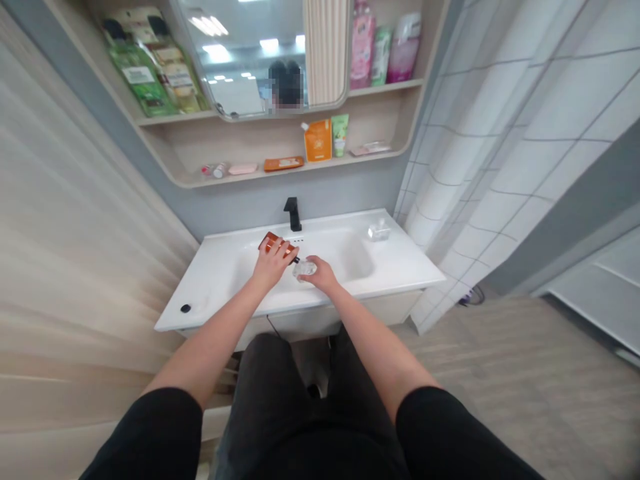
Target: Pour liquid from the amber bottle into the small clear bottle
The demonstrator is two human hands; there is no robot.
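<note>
Over the white sink basin [357,257], my left hand [273,267] is wrapped round an amber-brown bottle [269,240]. The bottle is tilted, its dark neck pointing down and to the right. Close to that neck, my right hand [321,273] grips a small clear container [304,269] by its side. Whether any liquid passes between the two is too small to tell. A black faucet [293,215] stands behind my hands. On the counter's left lies a small black cap [185,309]. To the right of the basin sits a clear bottle [379,231].
Above the sink hangs a mirror cabinet [245,73] with open shelves. Green bottles [143,77] stand at upper left, pink bottles [363,47] at upper right. An orange pouch [319,141] and a green tube [340,135] share the lower shelf. Curtains [75,220] hang on the left.
</note>
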